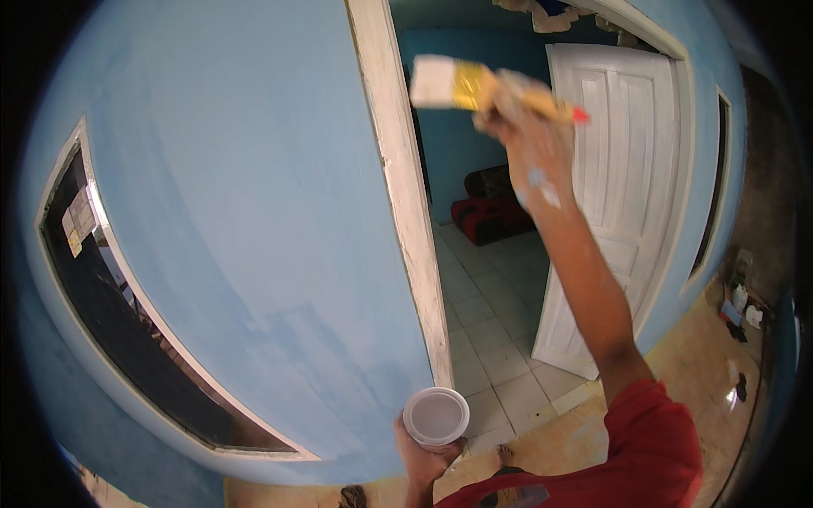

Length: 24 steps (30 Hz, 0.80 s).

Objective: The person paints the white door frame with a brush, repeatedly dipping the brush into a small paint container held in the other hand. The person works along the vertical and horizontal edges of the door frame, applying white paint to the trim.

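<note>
A flat paintbrush [471, 87] with white-coated bristles, a yellow band and a red-tipped wooden handle is gripped in my right hand [527, 127], which is raised high. White and blue paint spots mark that hand. Its bristles point left, toward the white wooden door frame [398, 182], with a small gap in the picture between them. Low in front of me, my left hand [428, 461] holds a round white plastic tub [436, 416] from below. Pale greyish-white liquid shows inside the tub.
Light blue wall [246, 212] spreads left of the frame, with a dark narrow window [127, 313] in it. A white panelled door [614, 169] stands open on the right. Beyond lie floor tiles [487, 339] and a red-and-dark seat [491, 216]. Small items [739, 305] lie at far right.
</note>
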Tool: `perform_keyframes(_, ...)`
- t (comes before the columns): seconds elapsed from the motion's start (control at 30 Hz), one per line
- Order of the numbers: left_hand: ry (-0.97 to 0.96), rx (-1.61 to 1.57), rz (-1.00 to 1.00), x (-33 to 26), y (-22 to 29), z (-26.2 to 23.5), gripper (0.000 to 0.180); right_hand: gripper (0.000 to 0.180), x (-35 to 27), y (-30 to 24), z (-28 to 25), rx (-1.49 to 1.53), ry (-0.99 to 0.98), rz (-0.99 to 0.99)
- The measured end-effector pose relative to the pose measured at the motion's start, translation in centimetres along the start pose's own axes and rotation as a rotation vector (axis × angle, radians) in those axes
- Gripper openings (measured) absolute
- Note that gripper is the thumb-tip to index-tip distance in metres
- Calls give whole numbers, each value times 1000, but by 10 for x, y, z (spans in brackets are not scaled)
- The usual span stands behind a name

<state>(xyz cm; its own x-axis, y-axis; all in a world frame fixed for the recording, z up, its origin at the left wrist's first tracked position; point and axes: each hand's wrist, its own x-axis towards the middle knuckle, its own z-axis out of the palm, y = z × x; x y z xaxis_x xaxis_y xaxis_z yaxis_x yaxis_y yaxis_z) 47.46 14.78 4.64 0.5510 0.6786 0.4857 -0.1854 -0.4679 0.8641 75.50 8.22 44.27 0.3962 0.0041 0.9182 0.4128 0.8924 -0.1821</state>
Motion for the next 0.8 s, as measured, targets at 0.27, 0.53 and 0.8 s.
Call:
perform_keyframes(0.27,77,-189,-84,-12,-2,8,101,14,157,-1,69,-924,-342,-1164)
perform_keyframes(0.53,125,-232,-62,-18,-26,-5,99,20,55,4,36,-1186,-548,-774)
perform_keyframes(0.8,71,-219,-16,-7,-6,5,97,29,227,-50,90,-1240,-404,-372)
